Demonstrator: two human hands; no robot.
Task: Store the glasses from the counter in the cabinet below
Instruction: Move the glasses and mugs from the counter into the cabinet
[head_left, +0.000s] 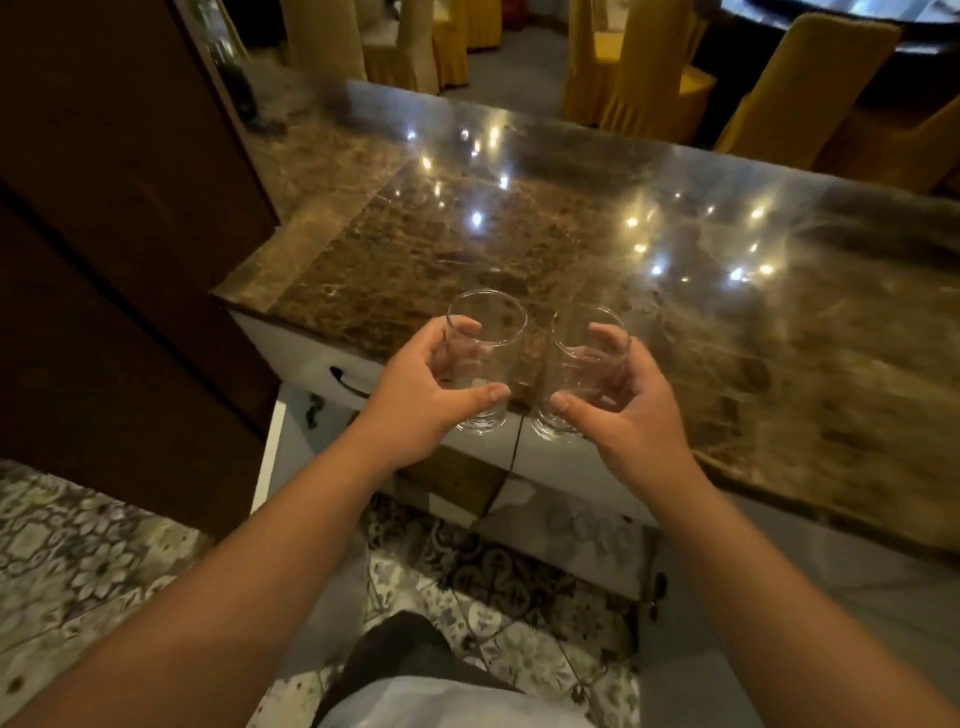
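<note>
Two clear drinking glasses are held upright side by side over the front edge of the brown marble counter (519, 234). My left hand (421, 400) is wrapped around the left glass (485, 338), thumb across its lower part. My right hand (631, 410) grips the right glass (582, 364) the same way. Both glasses look empty. Below the counter edge, the white cabinet (561, 478) shows an open left door (267, 457) swung towards me; its inside is mostly hidden by my arms.
A white drawer front with a dark handle (348, 384) sits under the counter's left corner. A dark wooden panel (119, 260) stands at the left. Patterned floor tiles (493, 582) lie below. Yellow-covered chairs (800, 88) stand beyond the counter.
</note>
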